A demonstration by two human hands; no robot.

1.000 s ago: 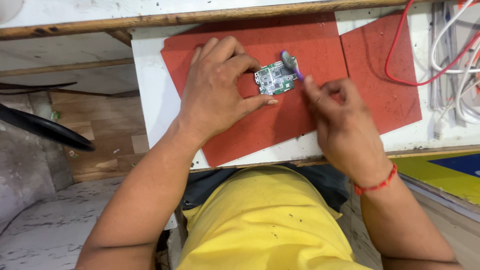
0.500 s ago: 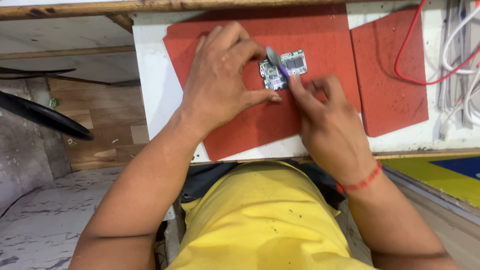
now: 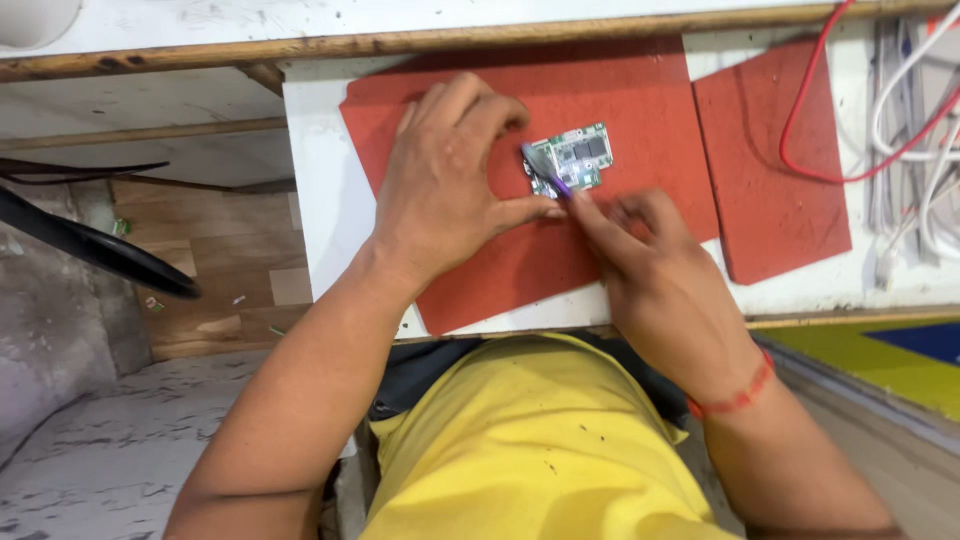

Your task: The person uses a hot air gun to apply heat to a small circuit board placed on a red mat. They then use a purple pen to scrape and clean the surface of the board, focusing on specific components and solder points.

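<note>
Head view, looking straight down at a white bench top (image 3: 330, 240) with two rust-red felt-like mats on it: a large one (image 3: 640, 110) under the work and a smaller one (image 3: 770, 190) lying just to its right, apart from the hands. A small green rectangular circuit board (image 3: 572, 160) with grey metal shields lies flat near the middle of the large mat, probably so the soft surface cushions it and keeps it from sliding. Left hand (image 3: 440, 190) rests palm-down on the mat beside the board's left edge; thumb and forefinger are spread in a wide curve and appear to bracket the board's left side, seemingly to steady it; whether they press on it cannot be told. Right hand (image 3: 660, 280) comes in from below right with fingers pinched closed on a thin purple-handled tool (image 3: 548, 172), held like a pen at a low slant, its pale tip lying over the board's left corner. That grip suits fine, controlled work at one spot. Red thread band (image 3: 735, 395) circles the right wrist. Red wire (image 3: 800, 130) loops over the smaller mat, and white cables (image 3: 915, 170) lie bundled at the far right, well apart from the board. Yellow shirt (image 3: 540, 450) fills the lower frame.
</note>
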